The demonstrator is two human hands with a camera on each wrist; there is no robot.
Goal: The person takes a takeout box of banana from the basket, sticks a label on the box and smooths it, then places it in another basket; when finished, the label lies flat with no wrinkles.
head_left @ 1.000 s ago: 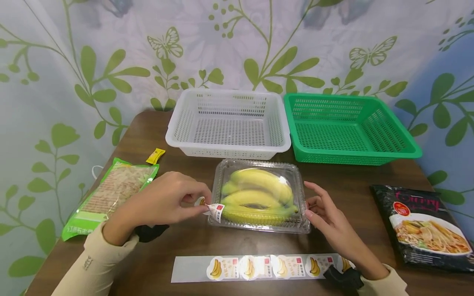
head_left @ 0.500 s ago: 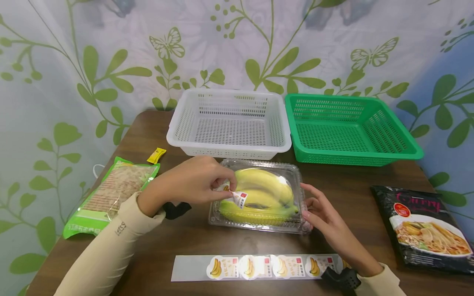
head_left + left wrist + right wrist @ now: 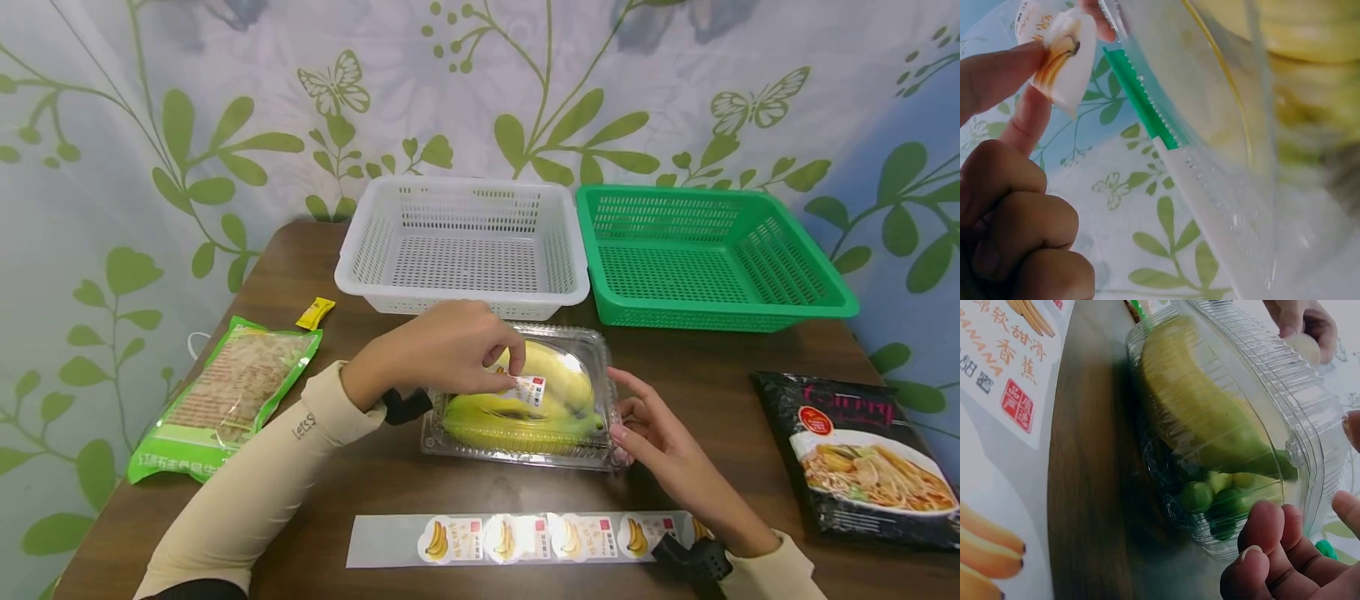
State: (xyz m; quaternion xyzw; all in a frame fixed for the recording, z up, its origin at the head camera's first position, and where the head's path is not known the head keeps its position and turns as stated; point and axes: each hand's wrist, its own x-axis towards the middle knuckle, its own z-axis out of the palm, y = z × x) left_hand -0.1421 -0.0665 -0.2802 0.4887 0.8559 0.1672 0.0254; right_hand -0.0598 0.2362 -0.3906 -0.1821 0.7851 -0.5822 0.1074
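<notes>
The left hand (image 3: pixel 442 354) reaches forward with its arm in a long cream sleeve. Its thumb and first finger are pressed together in a pinch, and the other fingers are curled. The right hand (image 3: pixel 660 442) lies lower, palm turned inward, fingers bent loosely. Both wrists wear a black strap.

The left hand (image 3: pixel 442 350) hides the clear box's (image 3: pixel 592 350) rear-left corner; the sticker's (image 3: pixel 529 390) print is unreadable

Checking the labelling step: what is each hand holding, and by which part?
The left hand pinches a white banana sticker by its edge, over the clear plastic banana box. The right hand steadies that box's right end.
</notes>
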